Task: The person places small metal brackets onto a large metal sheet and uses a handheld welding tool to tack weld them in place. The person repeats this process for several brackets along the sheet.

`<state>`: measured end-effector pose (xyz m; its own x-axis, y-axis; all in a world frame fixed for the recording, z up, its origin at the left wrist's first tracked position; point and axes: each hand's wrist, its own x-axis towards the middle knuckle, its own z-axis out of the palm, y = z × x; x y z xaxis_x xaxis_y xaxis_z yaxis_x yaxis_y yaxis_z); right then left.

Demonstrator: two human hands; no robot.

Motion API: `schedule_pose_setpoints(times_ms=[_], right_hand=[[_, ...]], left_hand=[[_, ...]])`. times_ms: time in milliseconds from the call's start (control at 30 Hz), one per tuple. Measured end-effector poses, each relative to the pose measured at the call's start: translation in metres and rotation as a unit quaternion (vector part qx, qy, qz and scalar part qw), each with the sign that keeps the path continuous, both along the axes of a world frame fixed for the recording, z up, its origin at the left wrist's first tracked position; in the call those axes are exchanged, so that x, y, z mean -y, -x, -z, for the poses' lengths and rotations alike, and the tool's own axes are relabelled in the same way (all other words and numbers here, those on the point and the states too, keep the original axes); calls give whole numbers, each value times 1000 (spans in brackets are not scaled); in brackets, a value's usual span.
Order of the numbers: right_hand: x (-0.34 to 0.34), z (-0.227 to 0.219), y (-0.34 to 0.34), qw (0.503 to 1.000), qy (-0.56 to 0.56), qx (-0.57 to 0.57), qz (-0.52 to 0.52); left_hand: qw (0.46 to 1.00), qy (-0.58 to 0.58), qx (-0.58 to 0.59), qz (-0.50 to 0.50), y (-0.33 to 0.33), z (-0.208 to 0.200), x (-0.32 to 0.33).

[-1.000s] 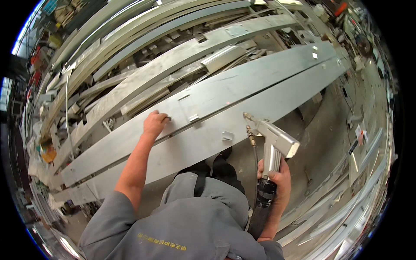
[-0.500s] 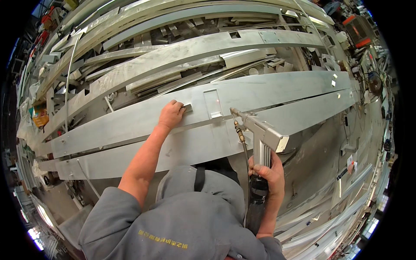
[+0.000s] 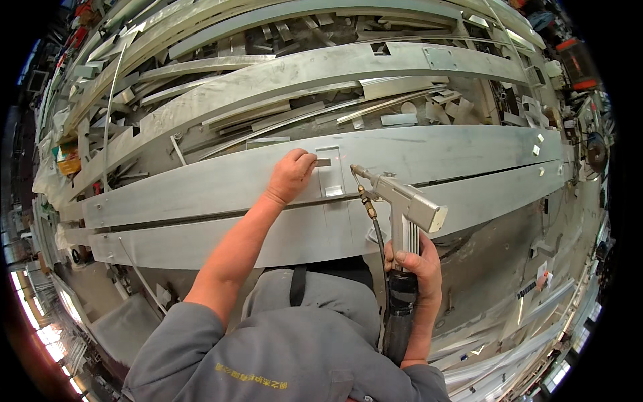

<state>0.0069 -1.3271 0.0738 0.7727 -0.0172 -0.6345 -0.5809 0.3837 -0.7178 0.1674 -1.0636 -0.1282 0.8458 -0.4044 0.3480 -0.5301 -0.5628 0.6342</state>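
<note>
My left hand [image 3: 291, 175] pinches a small flat metal piece [image 3: 324, 163]. It holds the piece over a rectangular cutout [image 3: 332, 191] in a long grey metal beam [image 3: 221, 171]. My right hand [image 3: 424, 268] wraps round the grip of a silver welding gun [image 3: 416, 206] with a thin side tube and a thick black hose [image 3: 398, 338]. The gun's nozzle points left, just right of the cutout, and appears apart from the small piece. A faint reddish spot shows beside the cutout.
A second grey beam [image 3: 288, 241] lies alongside, nearer my body. Farther off runs another long beam [image 3: 321, 72], with metal offcuts [image 3: 402, 119] behind the nearer pair. Small pale pieces [image 3: 538, 145] sit at the right end. Long metal strips [image 3: 516, 331] lie at the lower right.
My left hand has moved right with the small metal piece, from the beam's surface left of the cutout to the cutout itself. The welding gun stays nearly where it was.
</note>
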Motion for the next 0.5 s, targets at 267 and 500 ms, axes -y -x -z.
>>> schedule_pose_setpoints(times_ms=[267, 500], right_hand=[[6, 11, -18, 999, -25, -47, -3], [10, 20, -35, 997, -32, -64, -2]], left_hand=[[999, -12, 42, -8, -11, 16, 20], [998, -38, 41, 1, -17, 19, 24]])
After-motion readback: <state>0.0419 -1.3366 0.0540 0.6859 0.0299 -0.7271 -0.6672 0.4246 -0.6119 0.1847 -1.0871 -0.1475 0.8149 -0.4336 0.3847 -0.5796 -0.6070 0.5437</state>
